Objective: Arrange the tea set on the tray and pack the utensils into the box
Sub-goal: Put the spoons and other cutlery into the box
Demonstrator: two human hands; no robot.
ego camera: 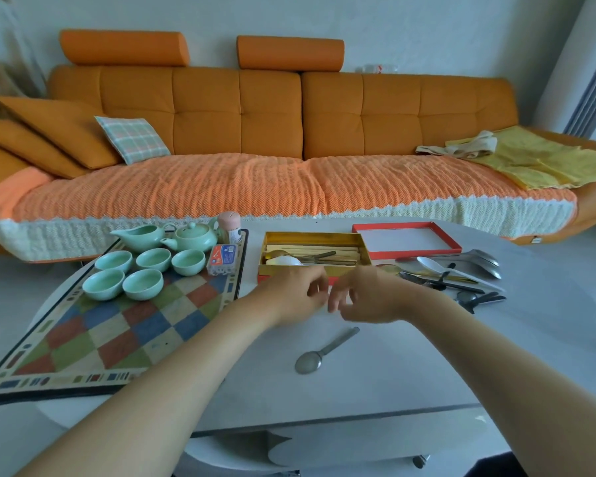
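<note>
A checkered tray [124, 339] on the left carries several pale green cups [141, 284], a teapot [191, 237] and a pitcher [140, 235]. A gold-lined box [363, 247] at the table's middle holds a few utensils. My left hand [295, 296] and my right hand [365, 294] hover close together just in front of the box, fingers loosely curled and apart, holding nothing I can see. A metal spoon [320, 351] lies on the table below my hands. A pile of utensils [455, 273] lies to the right.
The red box lid [406, 241] rests behind the utensil pile. A small card box [222, 259] and a pink container [229, 223] stand on the tray's far right corner. An orange sofa [276, 132] runs behind the white table [375, 390].
</note>
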